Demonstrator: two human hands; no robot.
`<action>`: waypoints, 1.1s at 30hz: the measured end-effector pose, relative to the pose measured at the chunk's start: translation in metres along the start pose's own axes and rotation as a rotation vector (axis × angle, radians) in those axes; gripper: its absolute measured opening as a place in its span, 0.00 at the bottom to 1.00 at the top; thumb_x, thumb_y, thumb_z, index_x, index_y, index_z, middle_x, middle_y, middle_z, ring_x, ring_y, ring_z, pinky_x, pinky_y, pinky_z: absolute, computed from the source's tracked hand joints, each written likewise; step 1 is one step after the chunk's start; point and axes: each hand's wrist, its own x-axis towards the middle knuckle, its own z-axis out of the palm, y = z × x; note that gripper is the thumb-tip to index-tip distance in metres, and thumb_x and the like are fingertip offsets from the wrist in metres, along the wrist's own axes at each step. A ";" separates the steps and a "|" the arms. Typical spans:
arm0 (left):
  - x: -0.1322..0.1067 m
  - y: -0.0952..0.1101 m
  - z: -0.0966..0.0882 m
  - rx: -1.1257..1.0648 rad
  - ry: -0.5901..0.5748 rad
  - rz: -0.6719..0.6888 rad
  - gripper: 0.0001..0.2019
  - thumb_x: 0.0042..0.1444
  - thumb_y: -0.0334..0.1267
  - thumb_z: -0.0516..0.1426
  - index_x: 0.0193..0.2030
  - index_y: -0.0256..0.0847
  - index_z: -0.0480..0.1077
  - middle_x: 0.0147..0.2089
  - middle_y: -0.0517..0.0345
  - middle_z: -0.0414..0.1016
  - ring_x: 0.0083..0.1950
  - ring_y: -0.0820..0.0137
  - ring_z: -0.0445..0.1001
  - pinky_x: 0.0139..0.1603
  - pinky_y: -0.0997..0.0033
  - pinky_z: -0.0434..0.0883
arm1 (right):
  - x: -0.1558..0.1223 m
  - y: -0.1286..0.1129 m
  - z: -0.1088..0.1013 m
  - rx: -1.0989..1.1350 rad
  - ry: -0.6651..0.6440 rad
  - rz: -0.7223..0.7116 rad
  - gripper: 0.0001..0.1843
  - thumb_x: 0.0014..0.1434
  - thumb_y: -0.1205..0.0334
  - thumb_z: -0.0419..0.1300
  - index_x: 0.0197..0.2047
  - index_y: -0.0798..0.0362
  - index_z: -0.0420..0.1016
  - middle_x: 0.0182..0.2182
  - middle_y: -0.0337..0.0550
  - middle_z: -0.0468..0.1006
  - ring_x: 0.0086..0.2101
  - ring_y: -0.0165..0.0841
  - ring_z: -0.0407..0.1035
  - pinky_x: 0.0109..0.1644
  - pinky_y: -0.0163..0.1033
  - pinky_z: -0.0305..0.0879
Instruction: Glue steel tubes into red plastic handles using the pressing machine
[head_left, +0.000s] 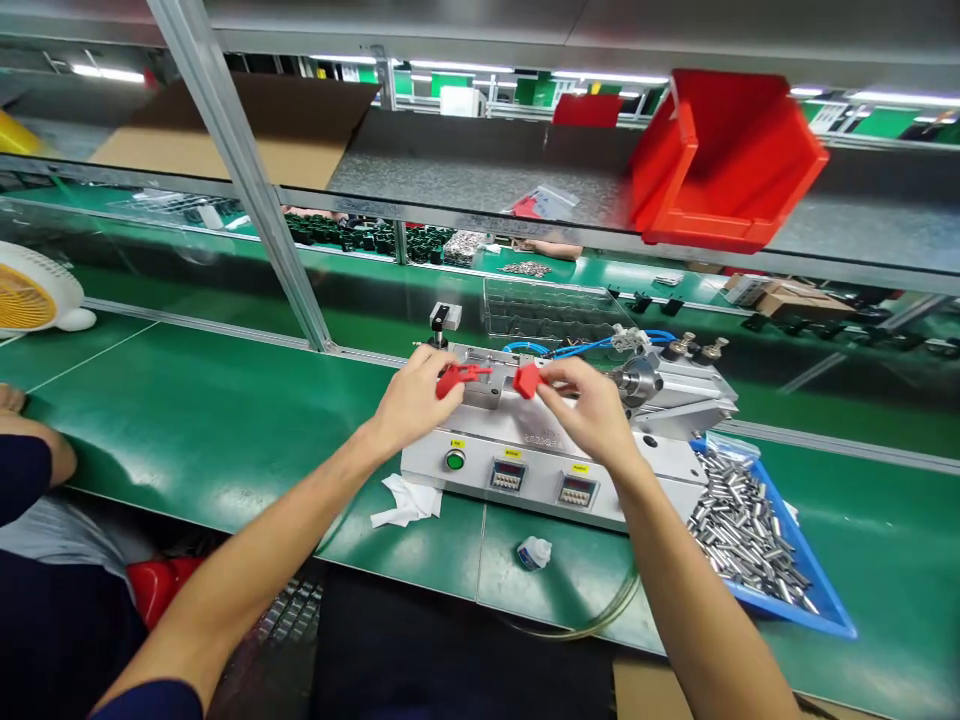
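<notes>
From the head camera, the left hand pinches a long red plastic piece between thumb and fingers, the grip narrow and closed on it. The piece is glossy and flat, with a slim arm and a wider end, and it lies roughly level. The right hand holds a short, chunky red plastic piece in a similar tight pinch. The two red pieces sit just apart, both held above the metal top of a grey bench machine, which has a green button and two small digital displays on its front. Blue air hoses run across the back of the machine. A crumpled white cloth and a small bottle lie on the green workbench in front of it. To the right, a blue tray holds a heap of short metal tubes. A clear plastic tray sits behind the machine, a red bin sits on the shelf above, and another person's arm rests at the far left beside a fan
</notes>
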 end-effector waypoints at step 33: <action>-0.085 -0.031 0.046 0.111 0.001 0.318 0.06 0.72 0.34 0.55 0.44 0.43 0.73 0.36 0.56 0.77 0.39 0.62 0.76 0.40 0.64 0.70 | -0.188 0.045 -0.042 -0.066 0.308 0.601 0.20 0.62 0.39 0.65 0.40 0.48 0.79 0.28 0.43 0.79 0.27 0.38 0.74 0.32 0.43 0.76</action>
